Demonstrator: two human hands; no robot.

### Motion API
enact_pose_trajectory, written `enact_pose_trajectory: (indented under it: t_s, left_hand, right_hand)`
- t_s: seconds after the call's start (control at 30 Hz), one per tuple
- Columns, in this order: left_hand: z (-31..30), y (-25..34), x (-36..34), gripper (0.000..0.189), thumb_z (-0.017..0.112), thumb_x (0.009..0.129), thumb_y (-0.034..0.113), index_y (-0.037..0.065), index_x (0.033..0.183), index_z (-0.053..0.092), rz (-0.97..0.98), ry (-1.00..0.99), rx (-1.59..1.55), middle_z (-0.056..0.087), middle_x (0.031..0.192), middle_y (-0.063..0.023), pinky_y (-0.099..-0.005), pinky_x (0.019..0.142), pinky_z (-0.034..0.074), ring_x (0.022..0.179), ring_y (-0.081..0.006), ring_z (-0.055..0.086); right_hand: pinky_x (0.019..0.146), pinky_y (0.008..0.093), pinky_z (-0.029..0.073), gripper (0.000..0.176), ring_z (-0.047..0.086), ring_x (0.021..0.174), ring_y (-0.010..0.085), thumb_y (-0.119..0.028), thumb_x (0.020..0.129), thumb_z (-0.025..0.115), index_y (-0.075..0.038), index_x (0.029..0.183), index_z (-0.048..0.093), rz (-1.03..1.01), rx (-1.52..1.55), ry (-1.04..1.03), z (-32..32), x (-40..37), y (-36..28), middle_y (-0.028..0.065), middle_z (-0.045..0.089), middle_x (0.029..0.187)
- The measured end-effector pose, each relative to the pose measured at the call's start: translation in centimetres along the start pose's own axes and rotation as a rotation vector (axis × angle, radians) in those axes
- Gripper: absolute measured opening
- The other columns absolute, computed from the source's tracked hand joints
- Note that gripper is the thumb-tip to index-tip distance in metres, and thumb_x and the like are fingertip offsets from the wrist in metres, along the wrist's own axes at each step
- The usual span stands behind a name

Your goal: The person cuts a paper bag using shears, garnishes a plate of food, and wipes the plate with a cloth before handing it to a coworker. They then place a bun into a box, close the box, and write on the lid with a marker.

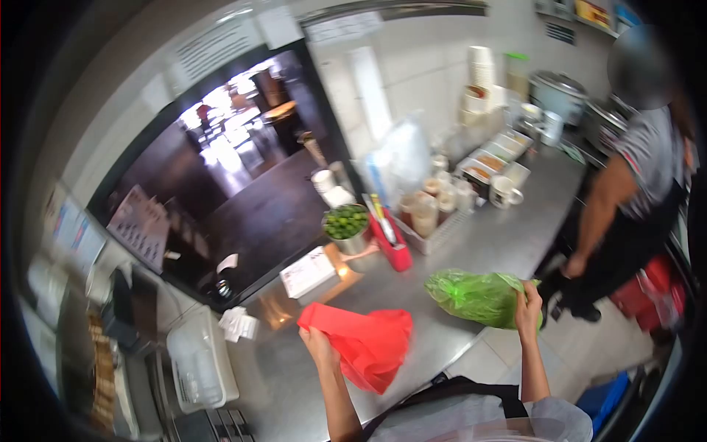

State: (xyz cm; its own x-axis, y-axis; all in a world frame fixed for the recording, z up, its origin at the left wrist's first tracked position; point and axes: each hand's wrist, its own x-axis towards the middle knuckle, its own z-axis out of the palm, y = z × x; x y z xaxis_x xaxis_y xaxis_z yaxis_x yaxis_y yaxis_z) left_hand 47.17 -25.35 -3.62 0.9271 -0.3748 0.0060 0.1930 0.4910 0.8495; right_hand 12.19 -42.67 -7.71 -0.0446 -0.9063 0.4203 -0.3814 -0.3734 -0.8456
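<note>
Found no readable word, brand or number. Noted lines of dark print on a wall notice (213, 50) beside the opening, too blurred to read. Noted print, likewise illegible, on a white poster (140, 227), a blue-and-white sheet (77, 232), a dark label (560, 33) at upper right, and the top of a white box (309, 272) on the counter (276, 368).

Left of the left fingers (304, 335), 1 smooth plastic tub (227, 361) is looking semi-matt. Between both hands' fingers, the counter (287, 401) is gleaming like smooth metal. At the right fingers (529, 291), 1 bag (479, 300) is showing glossy, crinkled, thin green plastic.
</note>
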Motion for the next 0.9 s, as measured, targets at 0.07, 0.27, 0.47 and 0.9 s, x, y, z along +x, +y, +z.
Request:
enact_pose_trajectory:
  t_s: [0.07,0.27,0.47,0.9]
  left_hand:
    - [-1.1,0.7,0.5,0.008,0.047,0.087,0.012,0.006,0.086,0.053,0.052,0.093,-0.012,0.057,0.077,-0.0011,-0.0260,0.062,0.047,0.068,-0.0109,0.056]
    - [-6.2,3.7,2.7,0.007,0.048,0.087,0.013,0.009,0.084,0.054,0.187,0.146,0.060,0.057,0.076,0.0002,-0.0257,0.060,0.045,0.067,-0.0092,0.055]
    - [-12.1,7.3,6.8,0.015,0.045,0.089,0.017,0.007,0.095,0.055,0.288,0.278,0.122,0.059,0.085,-0.0020,-0.0279,0.067,0.047,0.075,-0.0122,0.057]
    - [-11.7,8.6,0.0,0.060,0.055,0.083,0.013,0.004,0.134,0.025,0.651,0.739,0.952,0.021,0.134,-0.0154,-0.0429,0.098,0.026,0.121,-0.0289,0.027]
  right_hand:
    - [0.070,0.0342,0.040,0.011,0.052,0.076,0.0288,0.001,0.074,0.049,0.004,0.082,0.056,-0.117,0.003,-0.057,3.4,2.7,0.4,0.0150,0.054,0.076]
    - [0.071,0.0352,0.039,0.015,0.051,0.077,0.0311,0.001,0.073,0.047,0.004,0.086,0.055,-0.222,0.148,-0.269,13.3,5.2,2.6,0.0166,0.053,0.079]
    - [0.073,0.0362,0.039,0.014,0.051,0.080,0.0320,-0.001,0.075,0.049,0.003,0.087,0.056,-0.137,0.298,-0.451,18.9,5.3,3.0,0.0173,0.053,0.080]
    - [0.098,0.0439,0.023,0.064,0.032,0.118,0.0352,-0.016,0.075,0.061,-0.006,0.132,0.034,-0.545,-0.280,-0.639,13.2,-0.9,-2.3,0.0193,0.036,0.126]
